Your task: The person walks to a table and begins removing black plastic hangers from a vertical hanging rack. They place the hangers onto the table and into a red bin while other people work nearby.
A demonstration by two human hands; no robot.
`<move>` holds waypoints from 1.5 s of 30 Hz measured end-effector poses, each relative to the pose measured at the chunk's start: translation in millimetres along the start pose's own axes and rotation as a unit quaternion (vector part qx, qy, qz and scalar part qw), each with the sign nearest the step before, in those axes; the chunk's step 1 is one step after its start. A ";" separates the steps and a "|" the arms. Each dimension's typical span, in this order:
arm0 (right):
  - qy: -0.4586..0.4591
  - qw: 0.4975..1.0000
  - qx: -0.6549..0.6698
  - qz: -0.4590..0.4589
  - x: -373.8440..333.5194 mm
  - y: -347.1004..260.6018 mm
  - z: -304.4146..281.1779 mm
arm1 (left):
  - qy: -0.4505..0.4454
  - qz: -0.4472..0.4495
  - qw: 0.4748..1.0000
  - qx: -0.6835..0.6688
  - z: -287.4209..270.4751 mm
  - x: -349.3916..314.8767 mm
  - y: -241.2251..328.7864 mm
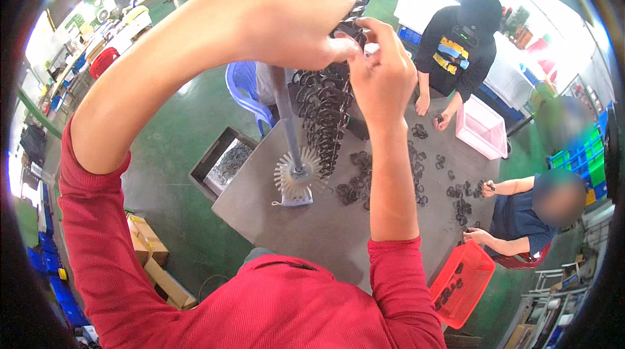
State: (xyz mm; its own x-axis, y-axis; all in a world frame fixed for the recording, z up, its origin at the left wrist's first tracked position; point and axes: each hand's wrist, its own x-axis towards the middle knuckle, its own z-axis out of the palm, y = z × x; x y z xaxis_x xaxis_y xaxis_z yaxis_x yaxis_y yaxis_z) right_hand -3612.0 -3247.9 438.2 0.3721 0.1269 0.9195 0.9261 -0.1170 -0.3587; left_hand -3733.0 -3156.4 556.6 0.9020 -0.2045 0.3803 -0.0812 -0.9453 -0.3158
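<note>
Both my hands are raised close together over the far side of a grey table. My left hand (303, 20) is closed, its fingertips meeting a small black part (349, 28). Against the same part, my right hand (384, 72) pinches from the other side, with a pale bit showing between its fingers. What exactly the part is cannot be made out. Just below my hands, many black looped parts (322, 114) hang in dense columns. Beside them a grey pole (286, 114) rises from a round base with pale radiating spokes (299, 170).
Loose black pieces (355, 180) lie across the grey table (293, 232). A red basket (465, 284) and a pink crate (480, 126) stand at its right. Two people work there. A blue chair (244, 95) and an open box (224, 160) are at the left.
</note>
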 end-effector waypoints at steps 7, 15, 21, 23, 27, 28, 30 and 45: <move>0.037 0.988 0.138 0.055 -2.5 2.2 14.6 | -0.090 -0.057 0.993 -0.057 -13.8 14.9 16.4; -0.101 0.881 0.381 0.260 0.4 29.2 -35.5 | -0.044 -0.002 0.994 -0.104 -11.1 1.6 12.6; -0.127 0.917 0.274 0.260 -10.2 99.0 -91.0 | -0.014 -0.010 0.997 -0.073 1.5 -16.9 -17.3; -0.088 0.935 0.181 0.292 -25.3 121.6 -133.5 | 0.036 0.026 0.993 -0.112 24.1 -11.5 -24.5; -0.070 0.948 0.066 0.304 -22.1 150.5 -161.8 | 0.007 0.006 0.992 -0.125 10.7 -30.3 -19.4; -0.072 0.945 0.023 0.318 -21.8 158.4 -167.9 | 0.012 0.025 0.993 -0.117 9.9 -32.6 -22.8; -0.079 0.939 -0.050 0.330 -25.9 183.9 -178.3 | 0.022 0.057 0.993 -0.097 5.5 -39.6 -28.6; -0.004 0.999 -0.036 -0.025 -9.5 -9.4 -10.4 | 0.023 0.034 0.999 -0.016 3.9 -12.8 -8.4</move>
State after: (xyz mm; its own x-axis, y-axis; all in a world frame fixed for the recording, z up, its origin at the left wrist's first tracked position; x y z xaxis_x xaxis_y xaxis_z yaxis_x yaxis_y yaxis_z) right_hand -3624.9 -3258.3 434.4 0.3256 0.1431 0.9346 0.9371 -0.1804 -0.2989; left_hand -3742.3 -3144.8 551.0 0.8740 -0.2792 0.3978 -0.1558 -0.9363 -0.3149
